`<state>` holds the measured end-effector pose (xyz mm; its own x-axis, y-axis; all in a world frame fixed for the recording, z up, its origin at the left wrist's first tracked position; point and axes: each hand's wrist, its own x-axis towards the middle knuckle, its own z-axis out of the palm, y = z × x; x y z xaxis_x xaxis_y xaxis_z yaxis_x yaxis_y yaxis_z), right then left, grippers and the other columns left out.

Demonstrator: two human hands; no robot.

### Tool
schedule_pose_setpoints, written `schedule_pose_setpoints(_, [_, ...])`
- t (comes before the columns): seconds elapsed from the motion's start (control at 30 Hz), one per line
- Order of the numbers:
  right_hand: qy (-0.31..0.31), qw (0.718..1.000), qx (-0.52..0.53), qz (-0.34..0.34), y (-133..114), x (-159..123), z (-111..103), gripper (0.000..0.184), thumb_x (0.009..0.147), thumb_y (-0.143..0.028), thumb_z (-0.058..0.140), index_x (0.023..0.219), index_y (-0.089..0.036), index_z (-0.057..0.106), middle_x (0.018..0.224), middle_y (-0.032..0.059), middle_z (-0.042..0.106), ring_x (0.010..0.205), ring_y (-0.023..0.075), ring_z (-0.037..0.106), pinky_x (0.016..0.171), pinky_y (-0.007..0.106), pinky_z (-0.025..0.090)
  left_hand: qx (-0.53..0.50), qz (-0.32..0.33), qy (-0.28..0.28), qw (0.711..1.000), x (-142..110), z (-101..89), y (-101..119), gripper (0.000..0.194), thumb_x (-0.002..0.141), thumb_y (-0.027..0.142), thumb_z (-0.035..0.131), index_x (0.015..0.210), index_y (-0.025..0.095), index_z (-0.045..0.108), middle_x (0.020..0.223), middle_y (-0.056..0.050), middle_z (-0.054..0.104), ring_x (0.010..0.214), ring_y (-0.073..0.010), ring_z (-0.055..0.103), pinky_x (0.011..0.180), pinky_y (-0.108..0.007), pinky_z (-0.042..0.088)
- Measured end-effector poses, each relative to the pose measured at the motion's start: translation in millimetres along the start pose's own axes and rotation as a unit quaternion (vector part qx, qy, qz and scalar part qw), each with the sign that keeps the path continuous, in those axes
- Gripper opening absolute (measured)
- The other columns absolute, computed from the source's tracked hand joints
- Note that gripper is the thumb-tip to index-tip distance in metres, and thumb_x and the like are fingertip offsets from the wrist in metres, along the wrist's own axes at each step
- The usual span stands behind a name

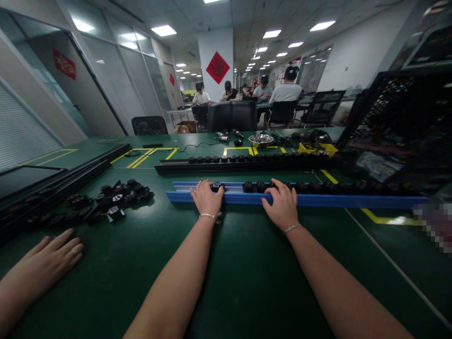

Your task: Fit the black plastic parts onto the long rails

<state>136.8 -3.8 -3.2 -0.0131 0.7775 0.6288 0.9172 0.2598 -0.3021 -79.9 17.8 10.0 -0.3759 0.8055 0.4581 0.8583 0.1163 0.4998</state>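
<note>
Head view: left hand [207,198] is pinching a black module [217,185] in the left part of the blue rail [339,201]. Right hand [281,202] is resting farther right, fingers arching over the rail; cannot tell whether they are gripping. Step, judged: positioning the module. Next move is presumably calling for alignment with the neighbouring modules [261,187] rightward.
</note>
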Motion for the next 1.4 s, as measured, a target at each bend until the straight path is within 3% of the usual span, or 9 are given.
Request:
schedule_pose_setpoints(0.23, [-0.003,1.000,0.000,-0.001,0.5,-0.3,-1.0,0.014,0.076,-0.029,0.050,0.085,-0.021,0.057,0.131,0.0099,0.048,0.123,0.0282,0.040,0.104,0.058,0.020,0.025,-0.020,-0.010,0.999,0.6,-4.6,-2.1,0.025,0.078,0.044,0.051,0.099,0.031,0.054,0.121,0.000,0.059,0.125,-0.0223,0.039,0.113,-0.046,0.013])
schedule_pose_setpoints(0.5, [0.000,1.000,0.002,-0.004,2.9,-0.4,1.4,0.014,0.076,-0.030,0.049,0.085,-0.022,0.057,0.131,0.0095,0.048,0.123,0.0275,0.039,0.105,0.058,0.018,-0.004,-0.032,0.041,0.999,2.6,-0.9,-5.1,0.026,0.075,0.041,0.052,0.093,0.024,0.060,0.112,-0.008,0.063,0.122,-0.0249,0.043,0.111,-0.050,0.015])
schedule_pose_setpoints(0.9, [0.011,1.000,0.004,-0.006,4.3,-0.5,2.5,0.014,0.073,-0.024,0.049,0.084,-0.023,0.057,0.131,0.0078,0.049,0.123,0.0258,0.041,0.105,0.056,0.018,-0.006,-0.028,0.026,0.999,2.2,-1.4,-9.6,0.023,0.078,0.041,0.052,0.097,0.027,0.056,0.116,-0.006,0.060,0.117,-0.0237,0.046,0.112,-0.046,0.014])
schedule_pose_setpoints(1.07, [0.014,1.000,0.003,-0.007,4.3,-0.2,2.6,0.016,0.072,-0.023,0.048,0.084,-0.023,0.058,0.129,0.0079,0.050,0.122,0.0264,0.041,0.105,0.056,0.018,-0.013,-0.021,0.047,0.999,2.2,0.9,-8.8,0.026,0.078,0.039,0.051,0.097,0.023,0.058,0.110,-0.007,0.062,0.114,-0.0240,0.048,0.111,-0.047,0.014])
schedule_pose_setpoints(1.4, [-0.023,1.000,-0.013,-0.015,7.2,2.0,-3.4,0.019,0.071,-0.022,0.048,0.087,-0.023,0.058,0.130,0.0074,0.048,0.123,0.0274,0.039,0.105,0.057,0.019,-0.016,-0.031,0.050,0.998,3.8,1.6,-6.5,0.027,0.074,0.038,0.055,0.095,0.022,0.059,0.109,-0.008,0.062,0.113,-0.0243,0.049,0.111,-0.048,0.014])
